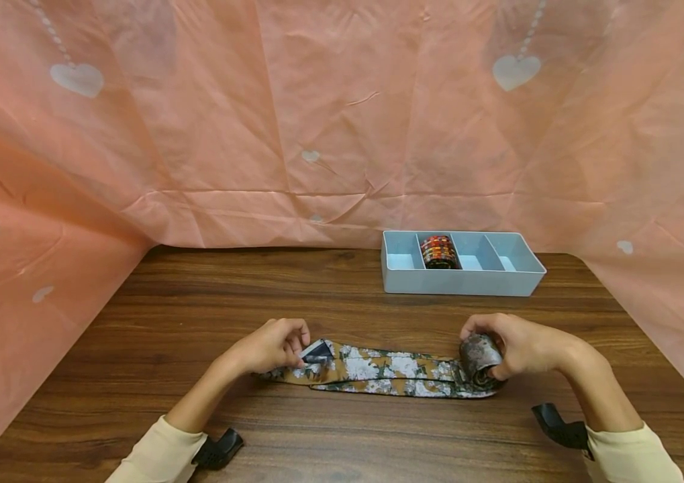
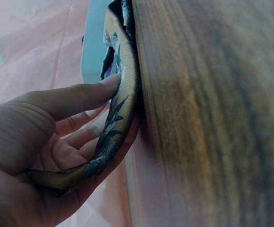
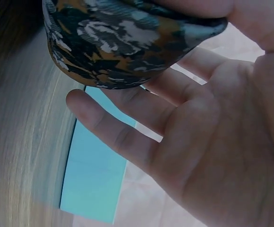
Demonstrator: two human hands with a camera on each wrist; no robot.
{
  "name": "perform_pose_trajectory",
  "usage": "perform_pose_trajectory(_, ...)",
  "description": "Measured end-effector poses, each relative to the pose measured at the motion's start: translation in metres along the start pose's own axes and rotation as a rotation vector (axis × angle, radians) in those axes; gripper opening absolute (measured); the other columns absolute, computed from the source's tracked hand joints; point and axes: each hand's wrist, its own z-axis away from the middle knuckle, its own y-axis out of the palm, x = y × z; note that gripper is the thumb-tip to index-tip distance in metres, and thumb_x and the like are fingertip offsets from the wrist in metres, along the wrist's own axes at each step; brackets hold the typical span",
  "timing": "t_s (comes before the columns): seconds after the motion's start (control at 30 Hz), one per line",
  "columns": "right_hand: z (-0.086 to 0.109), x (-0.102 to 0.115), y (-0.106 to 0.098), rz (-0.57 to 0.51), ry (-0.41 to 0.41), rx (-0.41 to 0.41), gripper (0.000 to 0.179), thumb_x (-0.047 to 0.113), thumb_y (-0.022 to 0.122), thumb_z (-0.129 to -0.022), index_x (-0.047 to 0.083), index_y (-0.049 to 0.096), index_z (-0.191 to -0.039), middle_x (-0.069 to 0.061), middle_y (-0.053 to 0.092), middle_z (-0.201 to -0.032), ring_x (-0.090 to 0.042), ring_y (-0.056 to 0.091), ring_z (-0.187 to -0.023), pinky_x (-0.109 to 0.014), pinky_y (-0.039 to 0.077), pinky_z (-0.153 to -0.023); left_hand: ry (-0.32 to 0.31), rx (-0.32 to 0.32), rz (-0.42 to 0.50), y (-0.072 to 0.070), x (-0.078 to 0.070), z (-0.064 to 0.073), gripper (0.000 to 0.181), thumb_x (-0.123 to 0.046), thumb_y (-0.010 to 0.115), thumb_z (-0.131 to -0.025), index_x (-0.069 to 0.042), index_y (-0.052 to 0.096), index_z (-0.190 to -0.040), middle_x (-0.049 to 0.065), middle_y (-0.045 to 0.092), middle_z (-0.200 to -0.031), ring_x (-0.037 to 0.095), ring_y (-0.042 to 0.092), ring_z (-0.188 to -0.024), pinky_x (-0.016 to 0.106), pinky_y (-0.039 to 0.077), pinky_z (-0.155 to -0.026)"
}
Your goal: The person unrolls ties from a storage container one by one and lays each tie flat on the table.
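A floral necktie (image 1: 402, 365) in mustard, white and dark green lies across the table, its right part wound into a roll. My left hand (image 1: 274, 345) pinches the flat end at the left, beside a dark label (image 1: 317, 352). In the left wrist view, the thumb presses on the necktie (image 2: 120, 94) with the fingers behind it, and the end curves back into the palm. With thumb and fingers, my right hand (image 1: 523, 345) grips the roll. The right wrist view shows the rolled necktie (image 3: 113, 42) close up, the lower fingers stretched out under it.
Behind the roll stands a light blue divided box (image 1: 456, 283). A rolled red-patterned piece of cloth (image 1: 438, 251) sits in its second compartment from the left. Peach curtains (image 1: 329, 121) with white hearts surround the wooden table (image 1: 227, 288) at the back and sides.
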Motion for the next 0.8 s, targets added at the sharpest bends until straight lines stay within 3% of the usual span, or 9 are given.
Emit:
perform_pose_trajectory(0.43, 0.0007, -0.0047, 0.0027, 0.060, 0.050, 0.004, 0.057, -0.007, 0.081, -0.062, 0.007, 0.063, -0.113, 0.000, 0.063, -0.103, -0.008, 0.058, -0.089, -0.027, 0.053, -0.072, -0.004, 0.002, 0.007, -0.0015, -0.0007, 0.0004, 0.027, 0.015, 0.074, -0.082, 0.000, 0.061, -0.100, 0.001, 0.066, -0.075, 0.008, 0.063, -0.070, 0.023, 0.054, -0.063)
perform_pose_trajectory(0.8, 0.0001, -0.0084, 0.0032, 0.058, 0.039, 0.003, 0.052, -0.003, 0.083, -0.065, 0.008, 0.063, -0.112, 0.002, 0.064, -0.101, -0.006, 0.059, -0.088, -0.027, 0.053, -0.073, 0.001, 0.010, 0.002, -0.0019, -0.0004, -0.0008, 0.027, 0.013, 0.077, -0.081, 0.000, 0.061, -0.099, 0.000, 0.066, -0.074, 0.008, 0.063, -0.069, 0.023, 0.053, -0.062)
